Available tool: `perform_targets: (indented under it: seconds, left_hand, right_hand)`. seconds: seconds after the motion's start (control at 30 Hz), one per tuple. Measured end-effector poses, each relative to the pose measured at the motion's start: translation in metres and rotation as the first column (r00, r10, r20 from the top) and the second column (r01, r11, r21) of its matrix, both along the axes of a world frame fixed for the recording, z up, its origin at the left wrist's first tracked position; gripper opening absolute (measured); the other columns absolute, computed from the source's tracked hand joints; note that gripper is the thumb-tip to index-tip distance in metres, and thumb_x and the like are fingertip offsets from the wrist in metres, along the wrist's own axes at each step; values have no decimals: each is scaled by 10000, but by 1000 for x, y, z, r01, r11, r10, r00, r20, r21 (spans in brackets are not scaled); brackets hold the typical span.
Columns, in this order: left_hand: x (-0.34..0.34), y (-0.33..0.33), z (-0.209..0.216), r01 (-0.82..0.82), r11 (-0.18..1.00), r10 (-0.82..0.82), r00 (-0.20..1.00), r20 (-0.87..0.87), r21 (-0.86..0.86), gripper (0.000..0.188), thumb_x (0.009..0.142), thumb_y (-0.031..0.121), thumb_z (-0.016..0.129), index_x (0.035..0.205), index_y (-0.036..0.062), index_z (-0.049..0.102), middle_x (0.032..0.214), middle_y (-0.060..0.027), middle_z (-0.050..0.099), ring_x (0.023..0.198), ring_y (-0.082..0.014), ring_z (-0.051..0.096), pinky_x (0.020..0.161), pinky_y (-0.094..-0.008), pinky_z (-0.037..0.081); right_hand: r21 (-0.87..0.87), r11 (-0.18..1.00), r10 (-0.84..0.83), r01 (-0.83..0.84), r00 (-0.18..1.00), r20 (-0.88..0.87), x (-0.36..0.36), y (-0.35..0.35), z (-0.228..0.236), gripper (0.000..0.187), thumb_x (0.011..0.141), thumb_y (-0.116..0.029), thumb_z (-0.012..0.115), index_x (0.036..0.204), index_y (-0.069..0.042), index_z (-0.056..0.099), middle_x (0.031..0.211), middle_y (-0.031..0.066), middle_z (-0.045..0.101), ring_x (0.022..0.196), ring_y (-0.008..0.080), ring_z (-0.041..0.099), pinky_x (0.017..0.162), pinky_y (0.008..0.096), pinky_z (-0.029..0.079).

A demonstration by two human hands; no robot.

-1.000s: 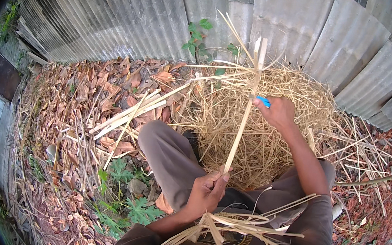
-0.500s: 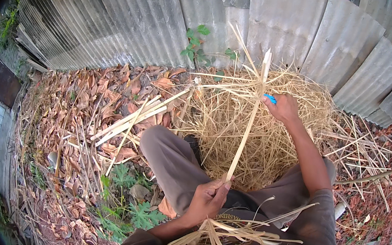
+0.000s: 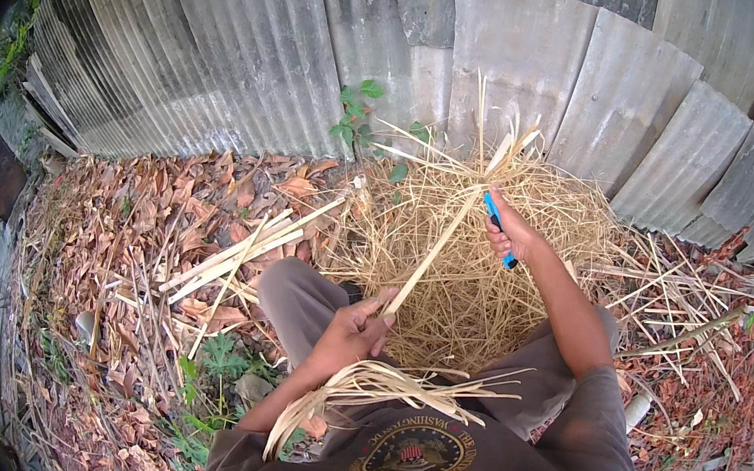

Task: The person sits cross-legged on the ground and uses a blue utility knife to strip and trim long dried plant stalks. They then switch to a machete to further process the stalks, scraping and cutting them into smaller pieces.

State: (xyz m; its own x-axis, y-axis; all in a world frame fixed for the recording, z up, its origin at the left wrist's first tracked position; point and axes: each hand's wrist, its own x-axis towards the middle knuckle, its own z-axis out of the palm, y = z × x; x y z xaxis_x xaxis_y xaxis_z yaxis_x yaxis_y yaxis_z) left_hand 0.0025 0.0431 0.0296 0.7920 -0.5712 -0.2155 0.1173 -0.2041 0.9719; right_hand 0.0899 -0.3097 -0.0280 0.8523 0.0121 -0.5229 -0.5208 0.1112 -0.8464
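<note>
My left hand (image 3: 350, 333) grips the near end of a long pale bamboo-like strip (image 3: 432, 259) between thumb and fingers. The strip slants away from me, up to the right, and its far end splays into loose ends (image 3: 502, 149). A blue and black utility knife (image 3: 495, 216) is wrapped in the fingers of my right hand (image 3: 519, 237), with its upper end close to the strip near the splay. I cannot make out its blade. Across my left forearm lies a bunch of thin pale strips (image 3: 404, 386).
Under the strip, between my bent knees, is a heap of straw-like shavings (image 3: 474, 297). Several wider strips (image 3: 234, 259) lie on dry leaves at the left, and thin stalks (image 3: 678, 287) at the right. A corrugated metal fence (image 3: 251, 35) stands behind.
My left hand has moved left and farther away, so the strip leans more. My right hand has shifted slightly left and nearer, turning so more of the knife shows. The strips on my forearm have shifted.
</note>
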Motion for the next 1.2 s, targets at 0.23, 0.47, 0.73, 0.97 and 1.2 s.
perform_targets:
  seconds: [0.23,0.47,0.73,0.97,1.2]
  left_hand:
    - [48,7,4,246,967,-254,950,183,66,485,988,122,537,1453,83,404,593,48,490,525,-19,455,502,-194,354]
    - [46,-32,21,263,965,-249,885,392,21,314,994,146,525,1278,30,592,594,33,525,540,-25,497,511,-202,370]
    - [32,-90,9,83,938,82,891,447,-337,295,1007,149,516,1246,1,604,628,13,568,543,-28,527,478,-207,381]
    - [7,-136,5,79,839,136,927,350,-538,357,1027,211,475,1280,-30,551,602,-40,588,455,-48,476,440,-198,382]
    - [11,-128,24,12,910,367,448,815,-415,349,944,106,564,1263,-34,576,1005,-184,649,915,-202,613,836,-350,484]
  right_hand:
    - [370,914,-215,168,973,88,-36,-2,13,711,880,-785,301,606,-132,367,439,-40,254,332,76,224,321,246,195]
    - [199,914,-402,355,864,304,-105,0,32,644,939,-701,306,652,-130,386,469,-42,288,352,70,251,330,229,208]
    - [-231,922,-106,310,778,620,-151,38,88,485,943,-505,544,743,-63,555,537,-49,401,460,43,341,432,229,270]
    - [-475,781,86,406,683,725,-112,70,173,366,906,-388,660,795,-39,667,574,-39,479,545,64,415,509,266,335]
    - [-643,599,224,478,671,707,-80,62,191,400,921,-367,621,742,-9,627,573,75,534,534,169,493,540,345,396]
